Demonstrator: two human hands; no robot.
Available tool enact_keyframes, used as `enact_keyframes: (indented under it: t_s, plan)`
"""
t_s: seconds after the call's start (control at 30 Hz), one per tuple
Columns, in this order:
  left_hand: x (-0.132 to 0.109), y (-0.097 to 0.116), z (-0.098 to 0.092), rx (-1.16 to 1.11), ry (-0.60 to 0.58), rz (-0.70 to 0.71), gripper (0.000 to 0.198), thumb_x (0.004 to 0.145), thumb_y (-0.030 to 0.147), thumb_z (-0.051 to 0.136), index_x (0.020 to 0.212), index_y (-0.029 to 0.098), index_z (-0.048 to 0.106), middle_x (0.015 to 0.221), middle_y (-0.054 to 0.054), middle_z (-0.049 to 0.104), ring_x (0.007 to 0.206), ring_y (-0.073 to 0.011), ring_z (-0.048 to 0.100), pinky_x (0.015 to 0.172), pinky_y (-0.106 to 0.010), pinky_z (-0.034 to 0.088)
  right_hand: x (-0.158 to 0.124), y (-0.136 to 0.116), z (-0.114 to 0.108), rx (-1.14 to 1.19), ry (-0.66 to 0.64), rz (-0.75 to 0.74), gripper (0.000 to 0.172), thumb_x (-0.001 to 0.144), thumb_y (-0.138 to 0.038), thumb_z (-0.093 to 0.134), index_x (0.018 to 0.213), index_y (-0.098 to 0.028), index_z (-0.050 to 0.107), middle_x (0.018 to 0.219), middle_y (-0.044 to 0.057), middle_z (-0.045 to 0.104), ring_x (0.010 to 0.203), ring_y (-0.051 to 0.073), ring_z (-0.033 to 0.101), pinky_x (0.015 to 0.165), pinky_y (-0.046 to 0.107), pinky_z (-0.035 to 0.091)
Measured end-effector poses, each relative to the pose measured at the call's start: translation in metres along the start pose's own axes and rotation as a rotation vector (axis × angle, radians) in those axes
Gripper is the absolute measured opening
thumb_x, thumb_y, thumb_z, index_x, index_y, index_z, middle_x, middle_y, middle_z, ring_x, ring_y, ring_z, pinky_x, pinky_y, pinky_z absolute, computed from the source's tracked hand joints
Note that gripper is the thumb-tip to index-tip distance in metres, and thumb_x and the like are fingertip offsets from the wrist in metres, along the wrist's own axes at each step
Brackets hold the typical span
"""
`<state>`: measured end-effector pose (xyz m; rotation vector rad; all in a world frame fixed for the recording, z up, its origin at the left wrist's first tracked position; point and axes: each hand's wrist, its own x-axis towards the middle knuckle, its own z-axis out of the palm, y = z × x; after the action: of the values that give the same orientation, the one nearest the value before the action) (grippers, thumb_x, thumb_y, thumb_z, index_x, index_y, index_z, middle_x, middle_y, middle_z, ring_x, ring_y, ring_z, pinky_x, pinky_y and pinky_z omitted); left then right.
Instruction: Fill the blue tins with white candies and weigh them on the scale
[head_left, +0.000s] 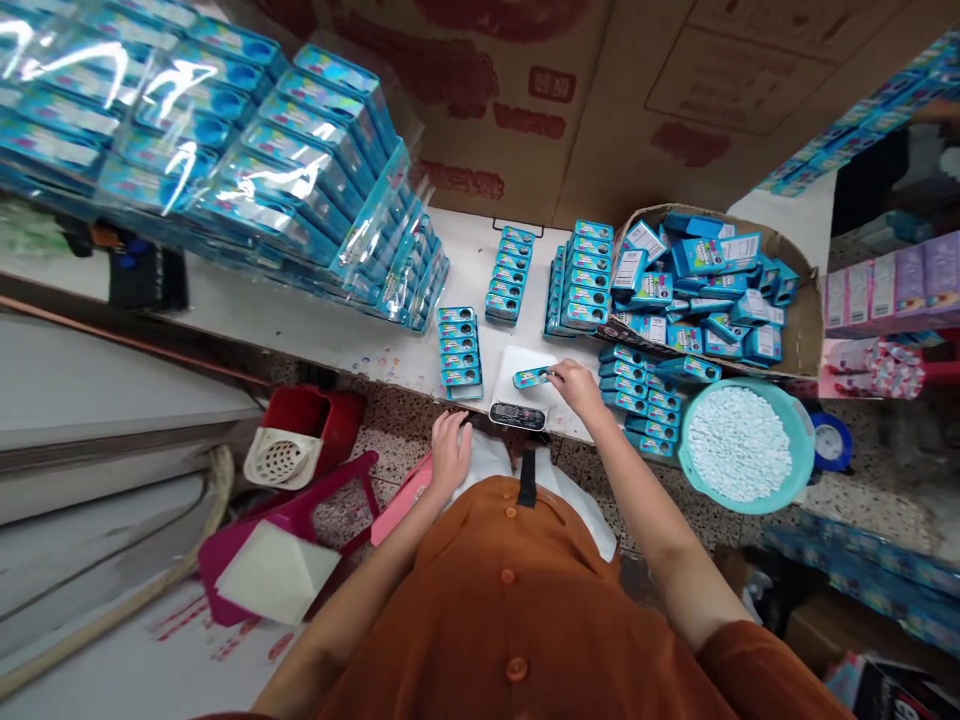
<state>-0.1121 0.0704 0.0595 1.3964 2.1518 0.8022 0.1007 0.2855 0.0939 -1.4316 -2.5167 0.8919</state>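
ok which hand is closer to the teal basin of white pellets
Right. The right hand is just left of the teal basin; the left hand is farther left, beyond the digital scale.

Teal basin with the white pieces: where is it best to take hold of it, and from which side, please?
Take the raised rim of the teal basin on its near side, coming from the person's side. The round rim stands free there, while blue boxes crowd its left edge.

A rust-orange short-sleeved top point(510, 600) with round matching buttons point(508, 576), and above it, at twelve o'clock, white cloth point(487, 462) crossed by a black strap point(527, 478).
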Motion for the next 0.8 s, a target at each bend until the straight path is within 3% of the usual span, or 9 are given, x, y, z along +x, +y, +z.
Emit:
enact_keyframes:
  t_s: [0.23,0.43,0.6,0.8]
  plan:
    - [0.003,0.005,-0.006,0.005,0.043,-0.022,0.034,0.095,0.034,0.036,0.117,0.018,0.056,0.118,-0.009,0.061,0.124,-0.0244,0.042,0.109,-0.047,0.032,0.006,-0.002,0.007,0.119,0.045,-0.064,0.014,0.082,-0.015,0.058,0.090,-0.019,0.069,0.091,0.006,0.065,0.084,0.018,0.060,0.080,0.028,0.046]
    - [0.008,0.020,0.002,-0.006,0.050,-0.009,0.033,0.095,0.033,0.037,0.118,0.019,0.055,0.120,-0.009,0.060,0.125,-0.0234,0.042,0.110,-0.046,0.031,-0.002,0.002,0.001,0.163,0.078,-0.055,0.021,0.083,-0.019,0.055,0.100,-0.019,0.067,0.099,0.007,0.064,0.067,0.014,0.056,0.075,0.028,0.046]
    - [0.010,0.033,0.013,-0.012,0.098,-0.005,0.034,0.095,0.034,0.036,0.117,0.019,0.056,0.120,-0.009,0.060,0.125,-0.0234,0.042,0.110,-0.045,0.030,-0.038,0.028,-0.021,0.161,0.212,0.058,0.025,0.087,-0.031,0.051,0.100,-0.017,0.067,0.091,0.007,0.066,0.066,0.015,0.055,0.071,0.028,0.045]
    - [-0.003,0.039,0.020,0.017,0.157,-0.052,0.035,0.095,0.036,0.036,0.116,0.018,0.057,0.117,-0.010,0.061,0.122,-0.0235,0.044,0.109,-0.045,0.031,-0.106,0.082,-0.041,0.141,0.401,0.229,0.032,0.088,-0.040,0.047,0.094,-0.018,0.069,0.090,0.007,0.069,0.070,0.016,0.058,0.075,0.030,0.046]
